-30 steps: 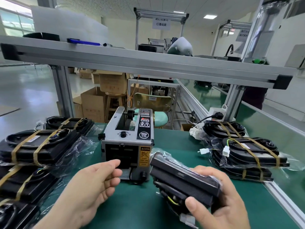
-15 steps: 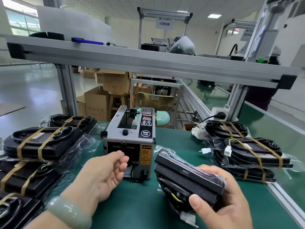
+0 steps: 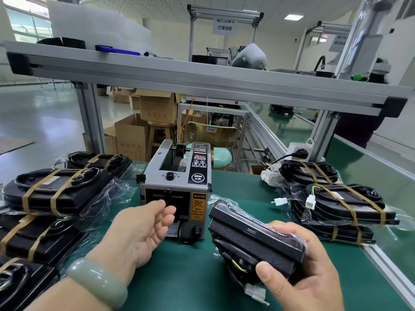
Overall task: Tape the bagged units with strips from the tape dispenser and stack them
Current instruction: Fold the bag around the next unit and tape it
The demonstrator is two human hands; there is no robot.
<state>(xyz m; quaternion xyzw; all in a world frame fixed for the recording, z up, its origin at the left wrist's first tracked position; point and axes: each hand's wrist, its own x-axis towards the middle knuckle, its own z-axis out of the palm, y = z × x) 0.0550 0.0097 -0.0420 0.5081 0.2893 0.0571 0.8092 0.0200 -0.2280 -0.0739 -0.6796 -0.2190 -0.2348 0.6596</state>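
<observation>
One tape dispenser (image 3: 177,191), centre. One bagged unit (image 3: 253,239) just right of it, right hand (image 3: 314,272) clamped round it. Left hand (image 3: 143,232) fingers apart at outlet; outlet shadowed, contents unclear. Taped units: four left (image 3: 56,194), lowest cropped; three right (image 3: 345,203).

Desk (image 3: 184,279): top was a green mat, matt and smooth. Tape dispenser (image 3: 175,189): casing looked like grey painted metal with a satin finish and carried a glossy black label panel. Bagged unit (image 3: 253,241) in right hand (image 3: 314,274): was black plastic, one face finely textured like mesh, wrapped in clear glossy film. Taped units (image 3: 74,194): were black plastic under crinkled clear bags, bound with matt brown tape strips (image 3: 29,198). Overhead rail (image 3: 202,81): was dull brushed aluminium. Boxes (image 3: 131,138): were plain brown cardboard. Stool (image 3: 160,131): was wood. Bracelet (image 3: 98,281): was pale green, polished, stone-like. Floor (image 3: 33,117): was glossy and reflective.
</observation>
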